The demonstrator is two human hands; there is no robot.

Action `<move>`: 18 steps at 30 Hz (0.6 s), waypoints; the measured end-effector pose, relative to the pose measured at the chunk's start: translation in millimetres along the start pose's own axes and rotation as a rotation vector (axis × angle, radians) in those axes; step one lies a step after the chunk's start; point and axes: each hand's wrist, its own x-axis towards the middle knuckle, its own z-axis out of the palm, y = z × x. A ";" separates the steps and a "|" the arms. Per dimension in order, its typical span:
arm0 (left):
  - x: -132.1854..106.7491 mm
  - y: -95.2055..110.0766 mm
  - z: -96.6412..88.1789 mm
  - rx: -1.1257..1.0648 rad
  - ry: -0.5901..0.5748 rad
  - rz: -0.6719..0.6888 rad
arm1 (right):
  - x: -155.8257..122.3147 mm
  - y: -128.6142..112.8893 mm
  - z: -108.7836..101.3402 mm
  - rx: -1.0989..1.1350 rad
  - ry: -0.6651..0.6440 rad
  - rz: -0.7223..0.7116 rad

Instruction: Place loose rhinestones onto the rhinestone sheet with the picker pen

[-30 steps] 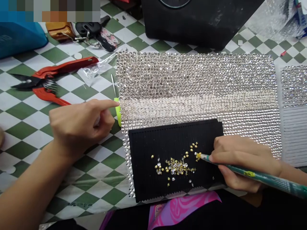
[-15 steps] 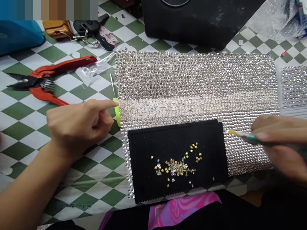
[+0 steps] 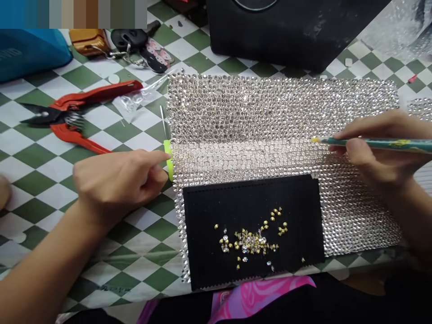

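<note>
A large rhinestone-covered sheet (image 3: 270, 112) lies on the checked table. On its near part rests a black ribbed tray (image 3: 253, 202) holding several loose gold-backed rhinestones (image 3: 253, 240). My right hand (image 3: 381, 148) grips a green picker pencil (image 3: 371, 144); its yellow tip touches the sheet's middle band, right of centre. My left hand (image 3: 114, 184) rests at the sheet's left edge, its index finger against a lime-green-handled tool (image 3: 168, 155) lying there.
Red-handled cutters (image 3: 74, 117) and a small clear bag (image 3: 135, 101) lie at the left. Keys (image 3: 141, 47) and a blue object (image 3: 30, 51) sit at the far left. A black box (image 3: 290, 27) stands behind the sheet. A second rhinestone piece (image 3: 420, 108) is at the right.
My right hand lifted the pencil from the loose stones on the tray and carried it up and right to the sheet's middle band. My left hand stayed at the sheet's edge.
</note>
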 end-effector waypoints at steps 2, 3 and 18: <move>1.3 0.7 1.0 0.001 0.004 0.011 | -0.7 -1.0 2.8 -0.040 0.006 -0.004; 2.3 0.9 1.3 -0.001 0.007 0.021 | -1.1 -1.1 3.1 -0.042 -0.004 -0.021; 18.1 -0.6 -15.1 -0.179 -0.128 0.037 | -4.1 0.2 3.8 0.027 0.051 -0.244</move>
